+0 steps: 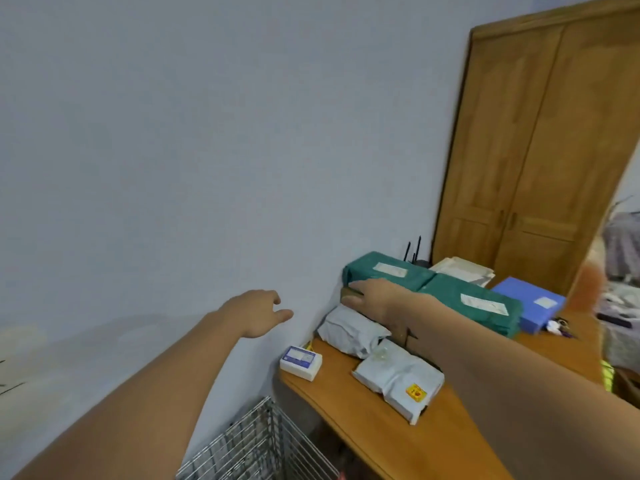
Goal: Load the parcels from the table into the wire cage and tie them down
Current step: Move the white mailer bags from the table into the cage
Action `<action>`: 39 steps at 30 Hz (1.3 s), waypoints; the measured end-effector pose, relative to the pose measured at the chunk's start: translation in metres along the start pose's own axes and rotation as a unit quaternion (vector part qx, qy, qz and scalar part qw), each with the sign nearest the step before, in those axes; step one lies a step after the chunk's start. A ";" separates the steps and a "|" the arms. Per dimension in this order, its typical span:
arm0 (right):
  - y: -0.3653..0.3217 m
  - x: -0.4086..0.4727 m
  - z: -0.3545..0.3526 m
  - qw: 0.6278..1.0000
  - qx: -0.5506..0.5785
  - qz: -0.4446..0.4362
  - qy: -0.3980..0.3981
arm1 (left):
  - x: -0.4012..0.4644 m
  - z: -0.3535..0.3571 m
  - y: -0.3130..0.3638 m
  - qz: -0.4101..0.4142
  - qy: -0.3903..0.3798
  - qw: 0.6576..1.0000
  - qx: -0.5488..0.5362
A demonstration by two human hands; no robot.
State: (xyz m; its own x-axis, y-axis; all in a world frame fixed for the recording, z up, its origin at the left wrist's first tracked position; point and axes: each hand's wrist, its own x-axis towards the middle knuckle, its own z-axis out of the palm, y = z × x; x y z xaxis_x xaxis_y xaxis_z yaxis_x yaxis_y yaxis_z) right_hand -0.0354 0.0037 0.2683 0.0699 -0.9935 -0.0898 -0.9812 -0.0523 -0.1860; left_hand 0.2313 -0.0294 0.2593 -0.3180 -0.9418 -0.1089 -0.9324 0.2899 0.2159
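Observation:
On the wooden table (391,441) lie several parcels. Two green parcels (388,271) (478,303) sit stacked at the back by the wall, above a grey bag parcel (349,332). A white bag parcel (398,379) with a yellow sticker lies nearer me, and a small white box (300,362) sits at the table's left corner. My right hand (367,296) grips the left end of the near green parcel, thumb under it. My left hand (259,313) hangs in the air left of the stack, fingers loosely spread, holding nothing. The wire cage (256,445) stands below the table's left end.
A blue box (530,306) and a cream flat package (464,268) lie further back on the table. A wooden wardrobe (540,150) stands behind. The plain wall fills the left. Keys (557,325) lie by the blue box.

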 end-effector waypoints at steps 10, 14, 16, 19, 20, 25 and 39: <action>0.173 0.002 0.057 0.993 0.015 0.107 -0.050 | 0.103 0.103 0.122 0.075 -0.080 0.993 -0.033; 0.225 0.044 0.091 0.995 0.023 0.067 -0.072 | 0.149 0.147 0.158 0.045 -0.109 0.992 -0.051; 0.247 0.065 0.110 0.994 0.028 0.048 -0.095 | 0.170 0.170 0.175 0.027 -0.116 0.991 -0.058; 0.278 0.091 0.141 0.992 0.035 0.025 -0.121 | 0.194 0.210 0.198 -0.004 -0.133 0.989 -0.063; 0.289 0.098 0.151 0.990 0.037 0.023 -0.133 | 0.200 0.225 0.205 -0.011 -0.144 0.987 -0.064; 0.331 0.127 0.201 0.978 0.043 0.030 -0.200 | 0.225 0.295 0.216 -0.056 -0.195 0.975 -0.088; 0.384 0.204 0.322 0.960 0.089 0.109 -0.243 | 0.274 0.445 0.214 -0.325 -0.253 0.863 -0.291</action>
State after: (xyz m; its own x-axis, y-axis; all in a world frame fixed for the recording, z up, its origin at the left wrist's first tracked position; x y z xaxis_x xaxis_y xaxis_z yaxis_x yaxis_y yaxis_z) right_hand -0.3400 -0.1864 -0.1363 -0.0145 -0.8126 -0.5826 -0.9385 0.2121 -0.2724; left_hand -0.1319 -0.1499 -0.1563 0.0675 -0.6357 -0.7690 -0.7444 -0.5452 0.3854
